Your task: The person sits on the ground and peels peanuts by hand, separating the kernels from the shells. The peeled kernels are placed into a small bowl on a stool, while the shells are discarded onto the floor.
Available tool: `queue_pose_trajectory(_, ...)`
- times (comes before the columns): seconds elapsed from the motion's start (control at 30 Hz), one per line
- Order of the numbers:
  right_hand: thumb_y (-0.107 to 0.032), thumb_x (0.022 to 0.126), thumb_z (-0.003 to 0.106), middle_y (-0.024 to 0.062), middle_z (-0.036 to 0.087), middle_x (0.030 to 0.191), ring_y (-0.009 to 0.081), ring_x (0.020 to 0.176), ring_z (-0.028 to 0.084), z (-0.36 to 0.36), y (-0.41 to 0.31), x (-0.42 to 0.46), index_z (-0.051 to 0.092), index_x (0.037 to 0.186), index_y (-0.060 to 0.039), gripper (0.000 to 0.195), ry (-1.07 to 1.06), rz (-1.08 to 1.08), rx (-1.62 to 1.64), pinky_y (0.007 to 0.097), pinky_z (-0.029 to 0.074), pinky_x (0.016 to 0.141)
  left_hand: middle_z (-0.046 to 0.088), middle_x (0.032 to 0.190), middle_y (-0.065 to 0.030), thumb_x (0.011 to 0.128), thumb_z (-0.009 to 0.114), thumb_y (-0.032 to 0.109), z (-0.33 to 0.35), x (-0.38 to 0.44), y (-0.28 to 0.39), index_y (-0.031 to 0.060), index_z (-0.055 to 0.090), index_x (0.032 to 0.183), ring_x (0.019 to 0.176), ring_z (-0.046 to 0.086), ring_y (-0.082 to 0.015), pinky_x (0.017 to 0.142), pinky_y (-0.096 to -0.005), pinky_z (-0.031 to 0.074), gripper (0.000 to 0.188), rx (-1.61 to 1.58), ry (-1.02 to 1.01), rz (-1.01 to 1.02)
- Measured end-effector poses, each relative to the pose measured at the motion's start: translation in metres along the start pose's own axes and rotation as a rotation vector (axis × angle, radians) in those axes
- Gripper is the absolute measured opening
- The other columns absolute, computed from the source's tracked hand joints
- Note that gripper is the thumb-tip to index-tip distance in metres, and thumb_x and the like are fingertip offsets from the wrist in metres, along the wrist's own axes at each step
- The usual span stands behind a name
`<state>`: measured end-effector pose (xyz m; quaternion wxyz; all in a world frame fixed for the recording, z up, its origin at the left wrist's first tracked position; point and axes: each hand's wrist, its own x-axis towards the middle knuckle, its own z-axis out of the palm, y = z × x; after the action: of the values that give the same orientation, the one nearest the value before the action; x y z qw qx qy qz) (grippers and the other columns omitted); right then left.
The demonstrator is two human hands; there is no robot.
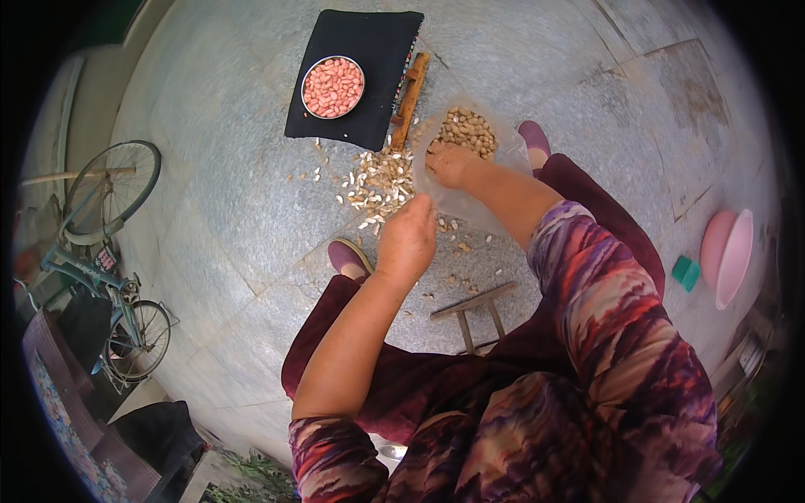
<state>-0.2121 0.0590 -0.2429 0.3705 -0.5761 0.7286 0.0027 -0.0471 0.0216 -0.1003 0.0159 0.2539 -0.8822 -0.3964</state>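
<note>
A clear plastic bag [468,204] holding unshelled peanuts [468,131] lies on the floor between my feet. My right hand [448,165] reaches into its mouth, fingertips at the edge of the nuts; whether they grip any is hidden. My left hand [409,236] is closed on the near left edge of the bag. Left of the bag spreads a heap of broken peanut shells [380,182]. Farther off, a round metal bowl [333,87] full of pink shelled peanuts stands on a black cloth-covered seat [377,44].
A wooden bar [410,100] runs along the seat's right side. Wooden stool legs [481,308] show between my knees. To the right are a pink basin [726,258] and a green block [685,273]. A bicycle [119,276] is at the left.
</note>
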Motion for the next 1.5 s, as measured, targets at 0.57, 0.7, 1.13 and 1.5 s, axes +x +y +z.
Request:
queue_pose_trajectory(0.57,-0.024,0.081,0.055,0.0170,0.062,0.109,0.0293,0.101,0.060,0.014,0.006,0.004,0.063,0.108,-0.0082,0.032,-0.198,0.097,0.135,0.0368,0.047,0.087,0.055,0.075,-0.0233,0.085,0.054,0.011,-0.004,0.001,0.002,0.0023,0.045,0.085,0.074,0.054,-0.0432,0.065,-0.0478,0.043,0.012,-0.027,0.001,-0.038)
queue_pose_trajectory(0.7,-0.024,0.081,0.058,0.0144,0.066,0.094,0.0270,0.080,0.064,-0.020,0.004,0.002,0.066,0.102,-0.0095,0.026,-0.406,-0.033,-0.011,0.0376,0.053,0.069,0.056,0.076,-0.0232,0.086,0.053,0.012,-0.005,-0.001,0.006,0.0025,0.045,0.085,0.075,0.055,-0.0434,0.066,-0.0483,0.043,0.012,0.009,-0.001,-0.013)
queue_pose_trajectory(1.13,-0.030,0.093,0.053,0.0044,0.058,0.078,0.0046,0.051,0.041,-0.076,0.016,-0.075,0.058,0.087,-0.0068,0.024,-0.237,0.204,1.931,0.0177,0.028,0.040,0.060,0.084,-0.0213,0.086,0.051,0.013,-0.002,-0.011,0.005,0.0031,0.048,0.088,0.081,0.057,-0.0416,0.071,-0.0492,0.045,0.010,0.101,-0.093,-0.006)
queue_pose_trajectory(1.5,-0.029,0.092,0.054,0.0080,0.059,0.089,0.0089,0.060,0.048,-0.089,-0.016,-0.126,0.056,0.097,-0.0045,0.025,-0.112,-0.032,2.127,0.0169,0.032,0.039,0.062,0.083,-0.0197,0.083,0.054,0.007,-0.012,-0.023,0.024,0.0021,0.052,0.095,0.078,0.062,-0.0352,0.070,-0.0423,0.049,0.013,0.022,0.056,0.088)
